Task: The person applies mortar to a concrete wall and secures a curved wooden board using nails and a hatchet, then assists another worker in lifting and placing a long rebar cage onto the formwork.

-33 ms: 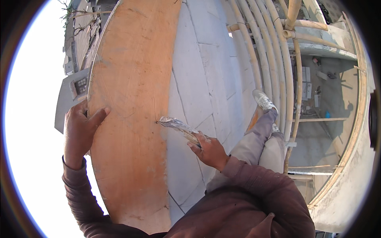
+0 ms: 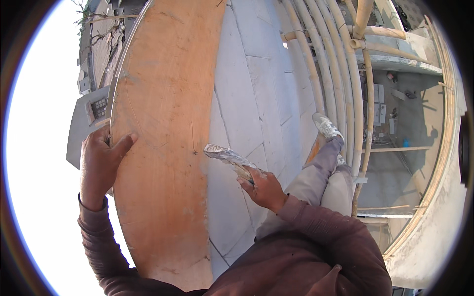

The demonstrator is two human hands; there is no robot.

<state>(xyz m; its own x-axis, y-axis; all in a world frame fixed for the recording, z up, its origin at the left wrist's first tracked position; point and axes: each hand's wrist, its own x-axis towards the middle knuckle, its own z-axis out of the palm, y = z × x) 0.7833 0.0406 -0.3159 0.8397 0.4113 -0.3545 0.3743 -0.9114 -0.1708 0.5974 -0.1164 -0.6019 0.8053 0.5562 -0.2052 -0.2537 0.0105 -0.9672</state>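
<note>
The right hand [image 2: 264, 190] is shifting slightly to the right, bringing the tool [image 2: 229, 160] with it, and the tool's tip is now showing apart from the dark wire [image 2: 195, 152] that it was meeting in view a moment ago. The left hand [image 2: 101, 160] is staying put.

The orange board [image 2: 168, 98] is filling the left side, running from near to far. Along its right edge, pale grey panels [image 2: 242, 98] with dark seams are stretching away. Farther right, bamboo poles [image 2: 328, 59] are lying side by side, and the person's legs [image 2: 313, 182] are extending toward them, one shoe [image 2: 328, 127] resting just beside the poles.

The left hand is gripping the board's left edge, its thumb pressing on the face and its other fingers curling over the edge, mostly hidden. The right hand's fingers are closing around the near end of the tool. Smeared with pale stuff, the tool is pointing left and away, its tip appearing over the board's right edge; whether it is touching, I cannot tell. The wire is lying on the board, just left of the tip.
</note>
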